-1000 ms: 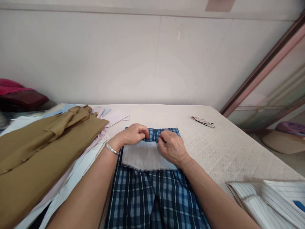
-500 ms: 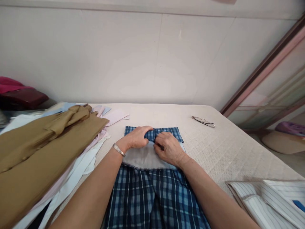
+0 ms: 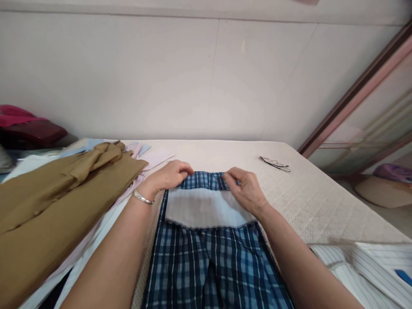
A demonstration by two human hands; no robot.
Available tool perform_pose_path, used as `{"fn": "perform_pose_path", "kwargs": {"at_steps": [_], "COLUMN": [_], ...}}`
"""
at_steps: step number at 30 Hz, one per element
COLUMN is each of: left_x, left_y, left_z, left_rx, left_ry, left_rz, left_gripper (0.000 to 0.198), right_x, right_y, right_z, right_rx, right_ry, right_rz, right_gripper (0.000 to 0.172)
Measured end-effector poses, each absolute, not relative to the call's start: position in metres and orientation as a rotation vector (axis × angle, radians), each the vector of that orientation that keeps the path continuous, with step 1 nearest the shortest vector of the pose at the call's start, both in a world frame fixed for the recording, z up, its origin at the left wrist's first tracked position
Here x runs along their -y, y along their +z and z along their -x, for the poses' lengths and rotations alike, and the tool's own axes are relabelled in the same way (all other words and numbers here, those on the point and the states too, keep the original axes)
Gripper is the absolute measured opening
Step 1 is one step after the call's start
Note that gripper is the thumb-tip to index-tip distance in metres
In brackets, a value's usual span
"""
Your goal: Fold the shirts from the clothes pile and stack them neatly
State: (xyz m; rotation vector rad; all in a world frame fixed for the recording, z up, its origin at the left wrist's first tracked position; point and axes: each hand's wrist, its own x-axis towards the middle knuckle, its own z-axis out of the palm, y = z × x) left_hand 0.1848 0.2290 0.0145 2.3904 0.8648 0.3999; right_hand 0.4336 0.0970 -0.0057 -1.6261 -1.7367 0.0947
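A blue plaid garment (image 3: 193,257) lies flat in front of me, with a white inner panel (image 3: 199,208) below a plaid band (image 3: 206,180) at its far end. At the band's left end, my left hand (image 3: 170,175) has thumb and fingers closed on the cloth; a silver bracelet is on that wrist. My right hand (image 3: 245,189) pinches the band near its right end, with fingers curled over. The fingertips partly hide both ends of the band. Whether the garment is a shirt or trousers I cannot tell.
A brown garment (image 3: 71,193) lies on a pile of light clothes to my left. Eyeglasses (image 3: 275,164) rest on the quilted mattress (image 3: 309,201). Striped folded cloth (image 3: 367,266) lies at the lower right. A wall (image 3: 161,77) rises behind the mattress.
Both hands have moved apart along the plaid band, from its middle toward its ends. More of the band and the white panel now shows between them.
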Motion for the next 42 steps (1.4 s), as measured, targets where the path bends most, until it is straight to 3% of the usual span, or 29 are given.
{"fn": "perform_pose_path", "kwargs": {"at_steps": [5, 10, 16, 29, 34, 42], "left_x": [-0.235, -0.211, -0.207, -0.196, -0.185, -0.184], "left_y": [0.009, -0.022, -0.059, -0.050, -0.046, -0.055], "left_z": [-0.183, -0.217, -0.221, -0.218, -0.216, -0.213], "left_rx": [-1.283, -1.122, -1.114, -1.169, -1.192, -1.113], "left_ry": [0.576, 0.375, 0.163, 0.167, 0.232, 0.243], "left_rz": [-2.542, -2.559, -2.686, -2.720, -2.660, -2.775], "left_gripper": [0.037, 0.063, 0.067, 0.061, 0.058, 0.055], "right_x": [-0.103, -0.104, -0.098, -0.092, -0.088, -0.087], "right_y": [-0.005, -0.040, -0.068, -0.058, -0.047, -0.057], "right_z": [-0.466, -0.455, -0.446, -0.442, -0.438, -0.446], "right_rx": [1.503, 1.929, 2.159, 2.108, 2.272, 2.428], "right_ry": [-0.163, -0.193, -0.015, -0.059, -0.184, -0.029], "right_rz": [1.692, 1.846, 2.029, 2.021, 1.816, 1.679], "right_gripper": [0.029, 0.060, 0.067, 0.067, 0.057, 0.055]}}
